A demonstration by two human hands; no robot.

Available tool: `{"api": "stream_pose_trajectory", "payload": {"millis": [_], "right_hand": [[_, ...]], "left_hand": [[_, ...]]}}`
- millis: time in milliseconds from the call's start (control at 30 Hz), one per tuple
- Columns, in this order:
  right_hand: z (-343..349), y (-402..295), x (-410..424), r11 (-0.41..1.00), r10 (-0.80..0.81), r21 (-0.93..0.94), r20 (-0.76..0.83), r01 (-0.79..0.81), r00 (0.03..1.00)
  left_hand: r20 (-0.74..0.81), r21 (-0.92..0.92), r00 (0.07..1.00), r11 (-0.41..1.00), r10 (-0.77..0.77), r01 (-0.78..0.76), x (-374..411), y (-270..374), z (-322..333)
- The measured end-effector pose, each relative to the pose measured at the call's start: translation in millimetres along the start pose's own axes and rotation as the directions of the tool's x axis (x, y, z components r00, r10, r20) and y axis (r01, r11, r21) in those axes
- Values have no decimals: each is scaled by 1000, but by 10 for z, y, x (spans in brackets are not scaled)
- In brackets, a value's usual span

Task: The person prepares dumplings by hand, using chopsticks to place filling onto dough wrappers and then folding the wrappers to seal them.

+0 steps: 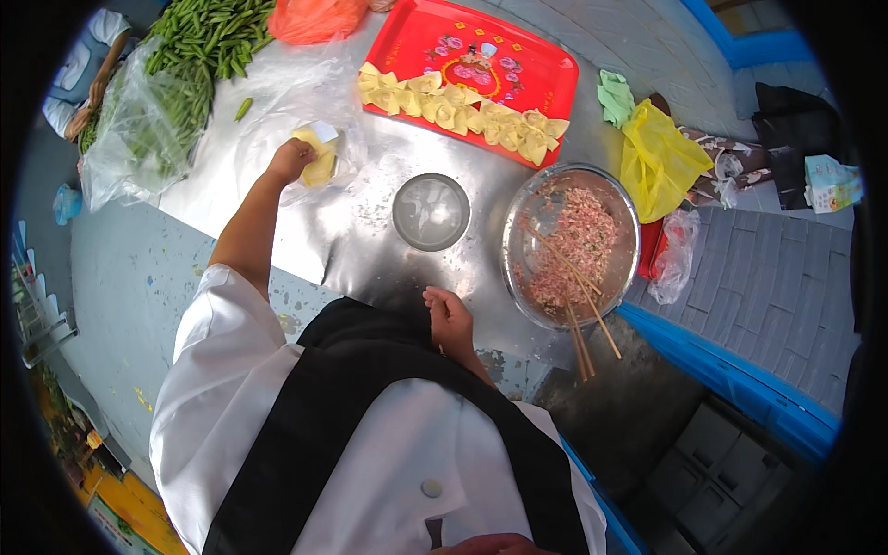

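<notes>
My left hand [291, 161] reaches out to a stack of square yellow dough wrappers [320, 166], its fingertips at the stack's edge. Whether a wrapper is pinched between the fingers cannot be told. The stack lies on a clear plastic bag [257, 149]. Close to my apron, my right hand [449, 316] hovers at the table's near edge, loosely curled, with nothing seen in it. Between the hands and the far tray stands a round bowl of clear liquid [431, 212]. A steel basin [510, 260] to the right holds minced meat filling [583, 229], with several wooden chopsticks [586, 295] leaning over its rim.
Folded dumplings [451, 111] line the near side of a red tray [409, 41]. Green pods [208, 35] are heaped at the far left, where another person's hands [80, 121] touch them. A yellow plastic bag [655, 159] and a green cloth [615, 98] lie beyond the basin.
</notes>
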State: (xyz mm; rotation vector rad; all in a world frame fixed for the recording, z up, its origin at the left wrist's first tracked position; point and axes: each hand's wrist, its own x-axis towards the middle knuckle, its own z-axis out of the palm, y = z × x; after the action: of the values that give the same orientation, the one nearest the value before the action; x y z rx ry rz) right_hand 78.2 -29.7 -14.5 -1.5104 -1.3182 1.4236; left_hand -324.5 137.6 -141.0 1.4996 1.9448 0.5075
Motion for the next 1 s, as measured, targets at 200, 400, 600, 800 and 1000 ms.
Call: {"api": "stream_pose_trajectory", "payload": {"millis": [200,400,600,800,1000], "right_hand": [[47,-84,10,1000,16,2,-9,-16,1000],[120,-331,298,987,-54,157,191,24,980],[399,-691,836,447,130,736,509,-509,851],[170,-937,816,542,27,825,173,-160,984],[27,-964,549,883,-389,-168,256,437,885]], "left_hand": [[-278,-391,956,920,-92,-26,-166,377,-479],[-33,-712,999,702,-14,-14,-779,1514,-1023],[333,-882,919,414,209,225,-1275,2227,-626],[274,-849,962,472,8,238,-1321,2281,-39],[603,-717,744,-214,287,664,-1644,2541,529]]}}
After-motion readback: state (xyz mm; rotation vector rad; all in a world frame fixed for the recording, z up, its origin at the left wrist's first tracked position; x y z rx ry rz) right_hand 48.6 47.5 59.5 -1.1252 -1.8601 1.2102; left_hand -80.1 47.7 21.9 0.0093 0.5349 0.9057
